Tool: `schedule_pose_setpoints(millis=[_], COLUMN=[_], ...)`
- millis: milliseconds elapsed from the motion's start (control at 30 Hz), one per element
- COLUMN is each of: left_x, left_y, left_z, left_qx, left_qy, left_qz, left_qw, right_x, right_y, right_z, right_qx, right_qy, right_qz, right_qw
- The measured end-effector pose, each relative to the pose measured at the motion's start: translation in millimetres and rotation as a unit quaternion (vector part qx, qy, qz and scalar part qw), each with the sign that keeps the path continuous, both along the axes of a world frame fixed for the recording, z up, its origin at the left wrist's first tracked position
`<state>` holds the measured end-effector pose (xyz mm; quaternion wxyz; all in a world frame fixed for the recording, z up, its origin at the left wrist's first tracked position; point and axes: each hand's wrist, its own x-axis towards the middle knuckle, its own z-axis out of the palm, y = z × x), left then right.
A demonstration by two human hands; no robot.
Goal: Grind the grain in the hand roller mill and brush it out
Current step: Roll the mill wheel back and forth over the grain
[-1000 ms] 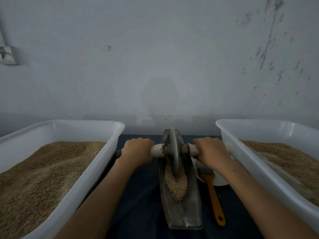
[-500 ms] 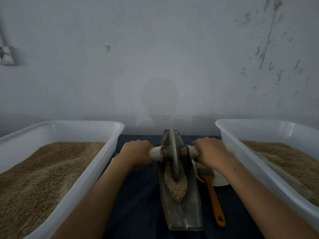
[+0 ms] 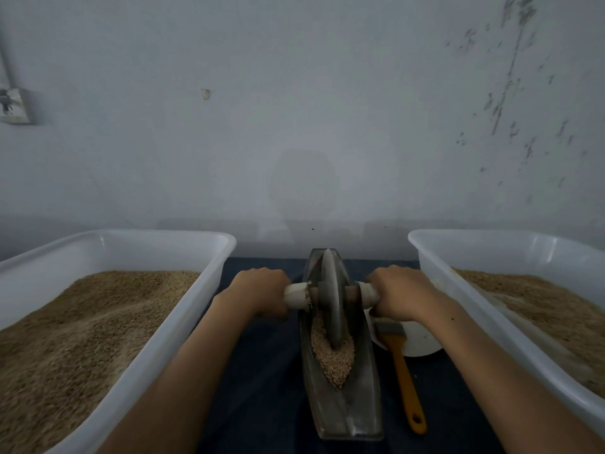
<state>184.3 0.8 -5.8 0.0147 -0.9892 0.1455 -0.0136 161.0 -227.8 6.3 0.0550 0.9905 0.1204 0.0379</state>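
A boat-shaped metal trough point(image 3: 347, 411) lies lengthwise on the dark cloth between two tubs. A grey grinding wheel point(image 3: 331, 299) stands upright in it, toward its far half. Tan grain point(image 3: 334, 358) is heaped in the trough in front of the wheel. My left hand point(image 3: 260, 294) grips the pale left handle point(image 3: 296, 294) of the wheel's axle. My right hand point(image 3: 397, 296) grips the right handle point(image 3: 368, 293). A brush point(image 3: 401, 371) with an orange handle lies just right of the trough, bristles pointing away from me.
A white tub point(image 3: 209, 306) of grain sits at the left and another white tub point(image 3: 458, 306) of grain at the right, both close to my forearms. A white dish point(image 3: 420, 342) lies under the brush head. A grey wall rises right behind the cloth.
The wheel has rolled slightly toward me along the trough, and both hands came with it. The grain heap looks much the same.
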Motion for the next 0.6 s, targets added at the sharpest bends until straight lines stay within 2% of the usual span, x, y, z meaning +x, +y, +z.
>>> schedule_pose_setpoints(millis=[100, 200, 300, 467, 600], left_x=[0.3, 1.6, 0.9, -0.8, -1.8], left_y=[2.0, 4.0, 3.7, 0.2, 1.6], left_z=[1.5, -0.5, -2.4, -7.8, -10.6], left_qx=[-0.023, -0.035, -0.035, -0.022, -0.033], left_qy=[0.043, 0.060, 0.024, -0.097, -0.099], left_qz=[-0.009, -0.007, -0.002, -0.001, 0.003], left_qw=[0.999, 0.998, 0.999, 0.995, 0.995], right_x=[0.4, 1.2, 1.4, 3.4, 3.8], right_y=[-2.3, -0.9, 2.4, 6.1, 6.8], right_z=[4.4, 4.8, -0.3, -10.6, -16.3], right_qx=[-0.007, -0.015, -0.010, 0.016, 0.007], right_qy=[0.043, 0.045, -0.013, -0.110, -0.169], right_qz=[0.008, 0.010, 0.007, -0.003, 0.009], right_qw=[0.999, 0.999, 1.000, 0.994, 0.986])
